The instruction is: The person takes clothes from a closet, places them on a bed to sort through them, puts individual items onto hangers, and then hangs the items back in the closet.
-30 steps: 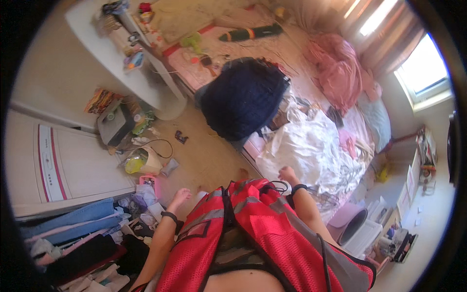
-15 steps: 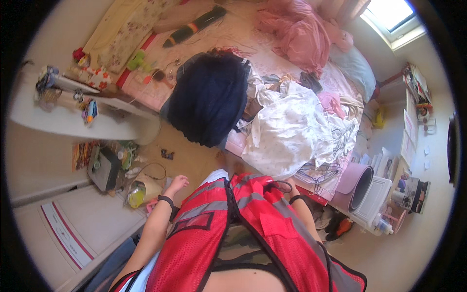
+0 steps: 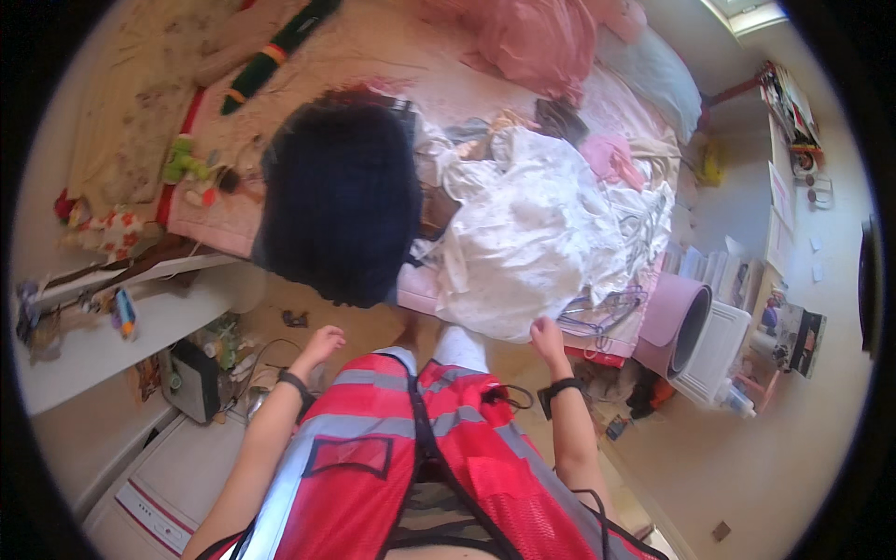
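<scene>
My left hand (image 3: 324,344), loosely curled and holding nothing I can see, hangs over the floor at the bed's near side. My right hand (image 3: 547,337) is curled at the near hem of a white patterned garment (image 3: 523,233) spread on the bed; whether it touches the cloth I cannot tell. Left of that garment lies a dark navy piece of clothing (image 3: 345,201), its lower end hanging over the bed's edge. Wire hangers (image 3: 607,313) lie beside the white cloth, close to my right hand.
Farther back on the bed (image 3: 411,56) are a pink bundle of fabric (image 3: 537,47), a pale blue pillow (image 3: 653,79) and a long dark green cushion (image 3: 280,56). A white shelf (image 3: 121,350) juts out at left. A lilac bin (image 3: 674,322) stands at right.
My view has shifted, and the clothes appear nearer and farther left. My right hand, mostly hidden before, now shows forward of the vest by the white hem. The left hand stays low and loosely curled.
</scene>
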The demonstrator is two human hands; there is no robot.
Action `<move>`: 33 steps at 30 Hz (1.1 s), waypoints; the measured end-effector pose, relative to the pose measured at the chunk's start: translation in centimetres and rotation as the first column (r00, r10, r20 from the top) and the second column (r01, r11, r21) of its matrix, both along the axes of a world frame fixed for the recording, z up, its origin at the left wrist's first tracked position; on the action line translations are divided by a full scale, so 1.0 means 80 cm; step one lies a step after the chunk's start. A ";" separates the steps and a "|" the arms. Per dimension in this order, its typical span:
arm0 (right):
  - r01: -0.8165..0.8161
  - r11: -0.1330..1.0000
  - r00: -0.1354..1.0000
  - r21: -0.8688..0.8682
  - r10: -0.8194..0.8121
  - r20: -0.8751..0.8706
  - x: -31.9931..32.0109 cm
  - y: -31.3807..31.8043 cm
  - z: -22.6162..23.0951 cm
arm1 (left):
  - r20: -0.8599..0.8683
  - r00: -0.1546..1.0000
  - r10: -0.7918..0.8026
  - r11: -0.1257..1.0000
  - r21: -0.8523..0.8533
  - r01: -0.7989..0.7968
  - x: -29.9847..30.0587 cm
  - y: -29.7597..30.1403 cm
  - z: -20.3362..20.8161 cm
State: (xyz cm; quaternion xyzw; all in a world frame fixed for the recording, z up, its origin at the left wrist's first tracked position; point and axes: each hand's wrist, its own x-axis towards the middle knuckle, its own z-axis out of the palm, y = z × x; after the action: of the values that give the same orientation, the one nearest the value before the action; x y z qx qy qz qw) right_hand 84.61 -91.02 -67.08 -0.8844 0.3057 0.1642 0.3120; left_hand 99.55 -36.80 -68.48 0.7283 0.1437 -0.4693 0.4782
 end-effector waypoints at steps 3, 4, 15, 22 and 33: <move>0.113 0.990 0.993 -0.082 -0.109 0.053 0.068 -0.059 -0.022 | 0.002 0.996 0.087 0.996 -0.007 -0.087 0.004 -0.025 -0.007; 0.147 0.980 0.988 -0.138 -0.139 0.061 0.091 -0.077 -0.031 | -0.028 0.996 0.087 0.996 -0.030 -0.088 0.002 -0.034 -0.009; 0.184 0.968 0.936 -0.169 -0.120 0.332 0.287 -0.246 -0.129 | -0.172 0.984 -0.053 0.999 0.001 0.054 -0.010 -0.173 -0.023; 0.232 0.843 0.972 -0.485 -0.224 0.075 0.294 -0.338 -0.165 | -0.139 0.989 -0.044 0.999 -0.028 0.040 0.038 -0.248 -0.015; 0.012 0.888 0.986 -0.460 -0.088 -0.144 0.257 -0.406 -0.174 | -0.112 0.993 -0.035 0.999 -0.043 0.030 0.060 -0.275 -0.023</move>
State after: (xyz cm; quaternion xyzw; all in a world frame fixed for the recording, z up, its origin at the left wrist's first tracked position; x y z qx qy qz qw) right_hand 105.13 -123.49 -80.99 -0.9086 0.3826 0.1504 0.0734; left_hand 104.35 -58.76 -70.35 0.6930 0.1489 -0.5201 0.4765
